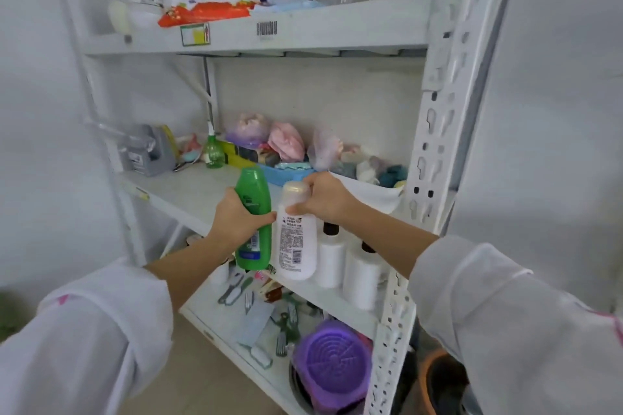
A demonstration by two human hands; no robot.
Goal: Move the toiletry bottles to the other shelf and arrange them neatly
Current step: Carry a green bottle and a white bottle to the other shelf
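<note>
My left hand (237, 217) grips a green bottle (253, 192) around its middle, upright, in front of the middle shelf (188, 189). My right hand (325, 197) holds a white bottle (296, 246) by its neck, just under the cream cap, right beside the green one. Both bottles hang at the shelf's front edge. Two white bottles with dark caps (332, 258) (364, 273) stand to the right, lower, on the shelf below. A green spray bottle (214, 152) stands at the back of the middle shelf.
Bags, cloths and a blue tray (283, 175) fill the back right of the middle shelf; a grey container (155, 152) sits back left. The lowest shelf holds brushes, clips and a purple lid (333, 364). The top shelf carries packets and glass jars. A white upright post (435, 145) stands right.
</note>
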